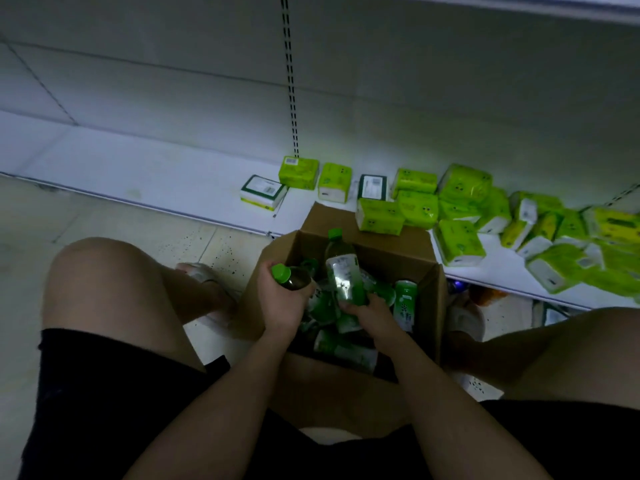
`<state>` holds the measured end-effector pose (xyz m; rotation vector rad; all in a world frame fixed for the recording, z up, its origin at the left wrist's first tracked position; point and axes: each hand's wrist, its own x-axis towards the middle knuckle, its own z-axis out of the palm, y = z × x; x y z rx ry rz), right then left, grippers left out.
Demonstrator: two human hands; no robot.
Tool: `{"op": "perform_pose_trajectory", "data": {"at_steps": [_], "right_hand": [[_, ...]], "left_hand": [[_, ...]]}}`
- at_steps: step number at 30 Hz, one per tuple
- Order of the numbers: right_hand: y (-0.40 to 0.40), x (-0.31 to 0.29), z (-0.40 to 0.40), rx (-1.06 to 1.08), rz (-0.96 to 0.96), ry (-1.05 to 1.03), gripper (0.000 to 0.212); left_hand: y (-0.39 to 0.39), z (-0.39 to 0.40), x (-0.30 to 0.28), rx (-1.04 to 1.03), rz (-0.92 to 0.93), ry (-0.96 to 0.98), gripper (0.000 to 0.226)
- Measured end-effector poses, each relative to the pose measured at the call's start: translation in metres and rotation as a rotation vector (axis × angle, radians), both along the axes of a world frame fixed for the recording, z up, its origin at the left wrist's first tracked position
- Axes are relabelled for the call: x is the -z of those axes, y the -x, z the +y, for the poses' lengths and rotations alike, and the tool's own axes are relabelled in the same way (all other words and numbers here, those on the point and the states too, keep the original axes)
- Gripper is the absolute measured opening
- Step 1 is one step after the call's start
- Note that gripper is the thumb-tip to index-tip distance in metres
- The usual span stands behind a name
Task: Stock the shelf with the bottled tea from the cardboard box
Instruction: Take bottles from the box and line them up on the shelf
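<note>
An open cardboard box (431,289) stands on the floor between my knees, holding several green-labelled tea bottles (405,299). My left hand (280,299) grips one tea bottle (291,277) near its green cap, over the box's left side. My right hand (367,315) holds the bottom of a second tea bottle (343,268), which points up and away, cap towards the shelf. The white bottom shelf (138,174) runs just behind the box.
Several green tissue packs (460,188) lie scattered on the shelf from the middle to the right, one (379,216) close to the box's back flap. A slotted upright (291,77) splits the shelf back. My knees and sandalled feet flank the box.
</note>
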<state>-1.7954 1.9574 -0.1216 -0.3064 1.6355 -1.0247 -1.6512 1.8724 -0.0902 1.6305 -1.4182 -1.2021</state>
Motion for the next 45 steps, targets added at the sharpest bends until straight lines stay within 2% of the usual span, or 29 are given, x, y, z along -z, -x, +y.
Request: {"op": "perform_pose_trajectory", "data": {"at_steps": [4, 10, 16, 19, 20, 23, 24, 28, 34, 40, 45], "right_hand": [[0.003, -0.019, -0.003, 0.037, -0.036, 0.094, 0.06], [0.012, -0.071, -0.019, 0.048, -0.005, 0.26, 0.061], [0.022, -0.151, -0.031, 0.041, -0.078, 0.525, 0.034], [0.026, -0.195, -0.038, 0.024, -0.045, 0.647, 0.031], [0.027, -0.21, -0.039, 0.015, -0.015, 0.671, 0.035], [0.032, -0.256, -0.042, -0.038, 0.082, 0.726, 0.081], [0.034, -0.27, -0.043, -0.049, 0.116, 0.746, 0.086], [0.045, -0.321, -0.043, -0.05, 0.273, 0.86, 0.056], [0.062, -0.384, -0.054, 0.006, 0.476, 0.954, 0.036], [0.084, -0.411, -0.077, 0.148, 0.601, 0.937, 0.029], [0.108, -0.415, -0.101, 0.24, 0.558, 0.894, 0.047]], "left_hand": [[0.002, -0.009, -0.026, 0.029, 0.114, 0.041, 0.077], [0.01, -0.034, -0.089, 0.124, 0.194, 0.186, 0.08], [0.016, -0.065, -0.181, 0.294, 0.248, 0.405, 0.078], [0.023, -0.076, -0.232, 0.357, 0.295, 0.494, 0.075], [0.025, -0.079, -0.248, 0.377, 0.309, 0.529, 0.075], [0.034, -0.088, -0.295, 0.417, 0.326, 0.645, 0.075], [0.036, -0.091, -0.309, 0.428, 0.335, 0.677, 0.074], [0.044, -0.103, -0.366, 0.475, 0.351, 0.77, 0.077], [0.057, -0.116, -0.434, 0.494, 0.379, 0.825, 0.078], [0.08, -0.134, -0.468, 0.535, 0.304, 0.789, 0.079], [0.099, -0.148, -0.477, 0.548, 0.241, 0.785, 0.078]]}}
